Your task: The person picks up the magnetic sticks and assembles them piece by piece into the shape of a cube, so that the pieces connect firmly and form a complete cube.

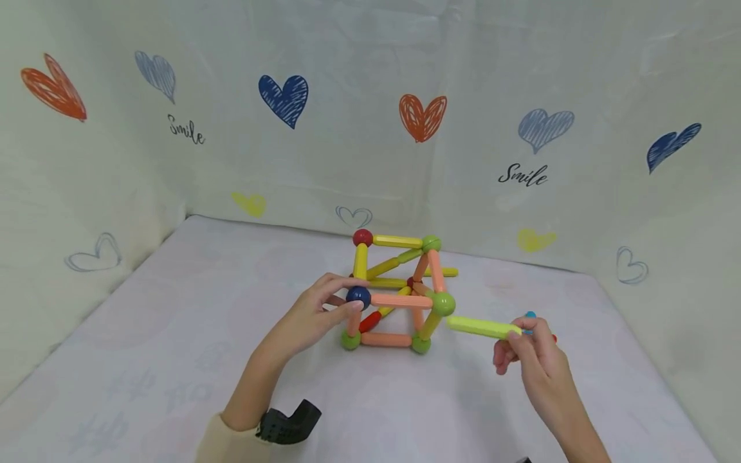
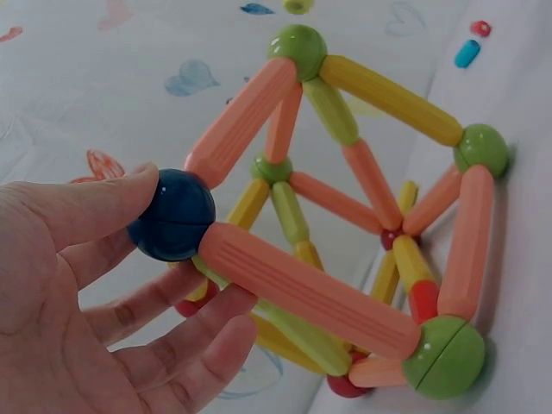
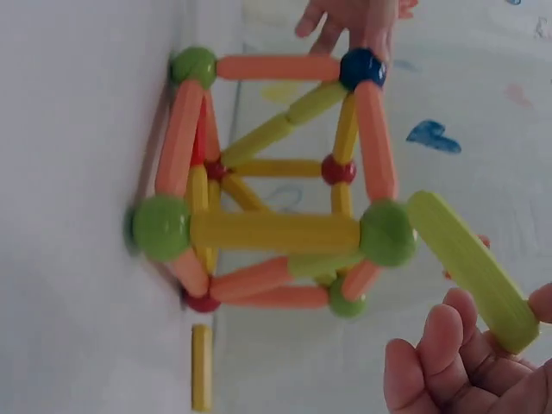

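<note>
A box-shaped frame of sticks and balls stands on the table, its near upper edge a salmon stick (image 1: 401,301) running from a dark blue ball (image 1: 358,296) to a green ball (image 1: 444,303). With thumb and fingers, my left hand (image 1: 312,316) holds the blue ball; the left wrist view shows the thumb on the ball's upper side. My right hand (image 1: 539,363) pinches a light green stick (image 3: 474,272) by one end. The stick's free end lies close beside the green ball; whether they touch I cannot tell. Diagonal sticks (image 2: 332,112) cross some sides.
One loose yellow stick (image 3: 202,366) lies on the table behind the frame. Beyond my right hand are a small blue piece (image 2: 467,53) and a red piece (image 2: 481,28). A white backdrop (image 1: 359,167) printed with hearts rises behind the table.
</note>
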{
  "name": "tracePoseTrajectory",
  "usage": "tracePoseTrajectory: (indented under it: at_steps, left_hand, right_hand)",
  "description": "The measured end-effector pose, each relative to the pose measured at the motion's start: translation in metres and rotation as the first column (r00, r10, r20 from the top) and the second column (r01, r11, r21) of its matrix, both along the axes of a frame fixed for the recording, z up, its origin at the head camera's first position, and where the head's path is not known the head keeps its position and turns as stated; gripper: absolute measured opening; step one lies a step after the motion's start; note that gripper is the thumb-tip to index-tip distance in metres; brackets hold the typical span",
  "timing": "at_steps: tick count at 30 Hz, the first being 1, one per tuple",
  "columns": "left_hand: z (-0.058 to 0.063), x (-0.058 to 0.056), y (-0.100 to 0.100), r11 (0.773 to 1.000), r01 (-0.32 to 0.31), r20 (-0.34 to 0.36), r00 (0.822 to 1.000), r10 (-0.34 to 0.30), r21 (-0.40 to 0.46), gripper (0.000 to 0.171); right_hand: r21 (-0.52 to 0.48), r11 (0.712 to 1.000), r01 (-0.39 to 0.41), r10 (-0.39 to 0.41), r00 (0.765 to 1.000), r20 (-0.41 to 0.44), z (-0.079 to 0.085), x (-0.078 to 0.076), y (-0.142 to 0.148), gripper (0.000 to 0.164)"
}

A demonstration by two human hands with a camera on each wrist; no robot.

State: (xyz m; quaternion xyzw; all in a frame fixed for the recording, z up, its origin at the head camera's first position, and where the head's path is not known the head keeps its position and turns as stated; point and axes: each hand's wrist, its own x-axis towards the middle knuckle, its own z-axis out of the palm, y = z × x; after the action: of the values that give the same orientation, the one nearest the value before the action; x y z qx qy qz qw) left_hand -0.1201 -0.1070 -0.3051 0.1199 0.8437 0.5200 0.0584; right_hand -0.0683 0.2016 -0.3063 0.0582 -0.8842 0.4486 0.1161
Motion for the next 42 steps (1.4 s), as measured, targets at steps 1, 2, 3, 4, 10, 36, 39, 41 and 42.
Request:
tracePoseTrajectory:
  at_steps: [1, 2, 3, 4, 10, 36, 39, 41, 42]
  left_hand:
    - [0.000, 0.000, -0.001, 1.000, 0.003, -0.007, 1.000, -0.003, 0.000, 0.039]
    - [0.000, 0.000, -0.001, 1.000, 0.007, -0.013, 1.000, -0.007, 0.003, 0.040]
    - [0.000, -0.001, -0.001, 1.000, 0.007, -0.015, 1.000, -0.007, 0.003, 0.040]
    - [0.000, -0.001, -0.002, 1.000, 0.007, -0.016, 1.000, -0.007, 0.005, 0.040]
    - [0.000, 0.000, -0.001, 1.000, 0.000, -0.006, 1.000, 0.000, 0.007, 0.039]
    - [0.003, 0.000, -0.003, 1.000, 0.028, -0.022, 0.999, -0.028, 0.014, 0.039]
    - [0.002, 0.000, -0.003, 0.999, 0.031, -0.031, 0.999, -0.031, 0.010, 0.040]
    - [0.002, -0.001, -0.004, 0.999, 0.032, -0.033, 0.999, -0.031, 0.011, 0.041]
    - [0.002, -0.001, -0.004, 1.000, 0.028, -0.030, 0.999, -0.028, 0.012, 0.041]
  right_hand:
    - [0.004, 1.000, -0.025, 0.025, 0.999, 0.035, 0.000, 0.005, -0.007, 0.012]
    - [0.002, 0.999, -0.046, 0.045, 0.996, 0.082, -0.001, 0.008, -0.014, 0.012]
    - [0.001, 0.998, -0.064, 0.063, 0.990, 0.130, -0.003, 0.009, -0.021, 0.013]
    - [0.004, 0.997, -0.075, 0.073, 0.980, 0.185, -0.005, 0.010, -0.028, 0.014]
    - [-0.037, 0.981, -0.189, 0.193, 0.954, 0.232, -0.023, 0.004, -0.063, 0.016]
    - [-0.242, 0.937, -0.253, 0.301, 0.935, 0.188, -0.054, -0.032, -0.104, 0.028]
    - [-0.259, 0.934, -0.244, 0.296, 0.938, 0.182, -0.056, -0.034, -0.103, 0.028]
    - [-0.266, 0.934, -0.237, 0.290, 0.940, 0.180, -0.058, -0.036, -0.103, 0.029]
    - [-0.268, 0.935, -0.234, 0.287, 0.941, 0.177, -0.058, -0.037, -0.103, 0.029]
